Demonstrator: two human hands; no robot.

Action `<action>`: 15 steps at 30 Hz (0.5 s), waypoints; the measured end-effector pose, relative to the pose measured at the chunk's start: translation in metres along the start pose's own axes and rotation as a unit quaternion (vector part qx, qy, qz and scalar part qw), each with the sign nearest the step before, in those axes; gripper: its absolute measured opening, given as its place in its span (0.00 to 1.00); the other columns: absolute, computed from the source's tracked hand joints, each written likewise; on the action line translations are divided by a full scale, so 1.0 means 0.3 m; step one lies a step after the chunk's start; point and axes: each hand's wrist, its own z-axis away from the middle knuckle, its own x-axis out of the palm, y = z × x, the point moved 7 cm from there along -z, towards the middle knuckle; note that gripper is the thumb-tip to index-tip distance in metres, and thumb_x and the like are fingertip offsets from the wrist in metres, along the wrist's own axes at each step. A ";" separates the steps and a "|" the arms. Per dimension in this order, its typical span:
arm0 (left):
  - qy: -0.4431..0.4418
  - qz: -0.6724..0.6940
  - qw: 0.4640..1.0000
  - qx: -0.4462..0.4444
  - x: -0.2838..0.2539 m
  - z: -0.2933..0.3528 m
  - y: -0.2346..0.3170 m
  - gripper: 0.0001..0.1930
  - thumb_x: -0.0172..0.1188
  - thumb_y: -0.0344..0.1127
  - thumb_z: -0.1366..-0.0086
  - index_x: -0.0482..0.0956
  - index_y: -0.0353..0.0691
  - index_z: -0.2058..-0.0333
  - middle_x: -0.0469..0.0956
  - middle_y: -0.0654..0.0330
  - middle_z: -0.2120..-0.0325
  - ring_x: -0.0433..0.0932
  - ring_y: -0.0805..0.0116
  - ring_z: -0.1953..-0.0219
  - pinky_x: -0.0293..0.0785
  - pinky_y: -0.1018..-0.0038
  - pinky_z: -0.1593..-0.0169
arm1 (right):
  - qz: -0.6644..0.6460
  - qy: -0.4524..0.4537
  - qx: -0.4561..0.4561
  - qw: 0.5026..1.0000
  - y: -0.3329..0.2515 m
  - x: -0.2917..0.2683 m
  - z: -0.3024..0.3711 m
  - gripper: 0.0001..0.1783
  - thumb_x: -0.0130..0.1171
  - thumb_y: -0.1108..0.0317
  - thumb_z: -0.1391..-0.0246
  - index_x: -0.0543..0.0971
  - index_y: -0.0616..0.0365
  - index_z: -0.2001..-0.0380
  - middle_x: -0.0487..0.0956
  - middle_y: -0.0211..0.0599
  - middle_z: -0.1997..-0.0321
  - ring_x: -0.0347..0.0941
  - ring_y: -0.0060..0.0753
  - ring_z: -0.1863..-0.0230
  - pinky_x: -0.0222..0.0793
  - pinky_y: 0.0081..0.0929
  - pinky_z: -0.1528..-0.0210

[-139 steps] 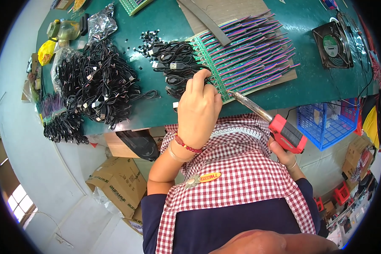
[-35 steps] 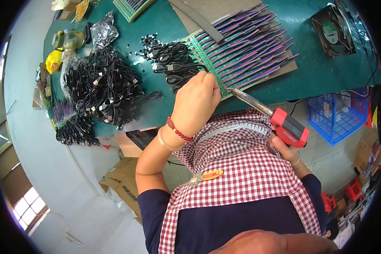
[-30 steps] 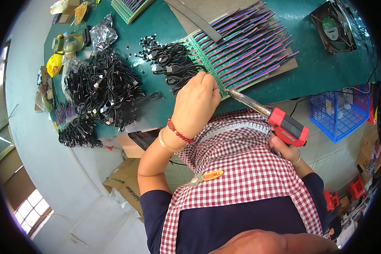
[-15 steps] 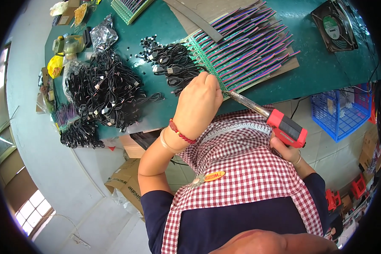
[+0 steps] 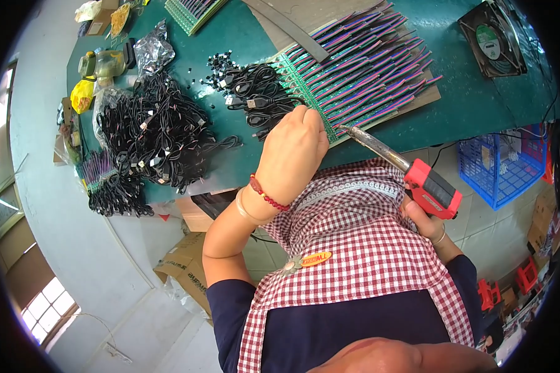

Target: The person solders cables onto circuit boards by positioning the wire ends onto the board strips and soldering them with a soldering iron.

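Observation:
My left hand (image 5: 294, 142) is closed at the near end of a green circuit board panel (image 5: 297, 79); its fingertips and whatever they pinch are hidden. My right hand (image 5: 422, 224) grips a red-handled soldering gun (image 5: 430, 186) below the table edge. The gun's metal barrel points up and left, its tip just right of my left fingers, over the panel's near corner. Rows of multicoloured wires (image 5: 370, 71) run rightward from the panel. Coiled black USB cables (image 5: 258, 93) lie along its left side, close to my left hand.
A large heap of black cables (image 5: 152, 133) covers the table's left part. Small black connectors (image 5: 218, 68) lie scattered beyond. A metal ruler (image 5: 292, 31) rests across the wires. A boxy fan (image 5: 491, 40) stands far right; a blue basket (image 5: 501, 168) is below the table edge.
My right hand has drawn the soldering gun slightly right, its tip moving away from my left fingers. My left hand has stayed nearly still.

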 end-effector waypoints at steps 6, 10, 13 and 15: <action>0.018 -0.008 1.000 0.003 -0.003 0.006 0.003 0.05 0.58 0.25 0.49 0.70 0.35 0.75 0.70 0.53 0.77 0.73 0.51 0.74 0.70 0.63 0.70 | -0.041 0.003 -0.056 0.998 -0.023 0.004 -0.022 0.22 0.53 0.68 0.44 0.65 0.66 0.49 0.68 0.33 0.80 0.63 0.25 0.79 0.63 0.26 0.73; 0.006 -0.088 0.996 -0.016 -0.004 0.026 0.024 0.06 0.58 0.27 0.48 0.69 0.38 0.75 0.68 0.56 0.76 0.73 0.59 0.68 0.71 0.69 0.66 | -0.062 0.039 -0.099 0.992 -0.096 0.016 -0.063 0.21 0.52 0.63 0.43 0.64 0.66 0.53 0.64 0.31 0.83 0.59 0.23 0.82 0.60 0.25 0.77; 0.016 -0.098 0.995 -0.022 -0.038 0.058 0.019 0.06 0.60 0.28 0.49 0.72 0.40 0.72 0.71 0.57 0.71 0.72 0.60 0.63 0.68 0.69 0.62 | -0.081 0.044 -0.124 0.988 -0.133 0.024 -0.086 0.20 0.52 0.63 0.43 0.64 0.66 0.54 0.63 0.31 0.83 0.59 0.23 0.82 0.60 0.24 0.78; 0.106 -0.060 0.992 0.004 -0.141 0.090 0.021 0.08 0.62 0.28 0.51 0.75 0.39 0.70 0.73 0.57 0.67 0.72 0.56 0.62 0.68 0.64 0.59 | -0.107 0.042 -0.132 0.985 -0.138 0.020 -0.094 0.20 0.52 0.66 0.44 0.64 0.67 0.53 0.65 0.31 0.82 0.60 0.23 0.82 0.61 0.23 0.78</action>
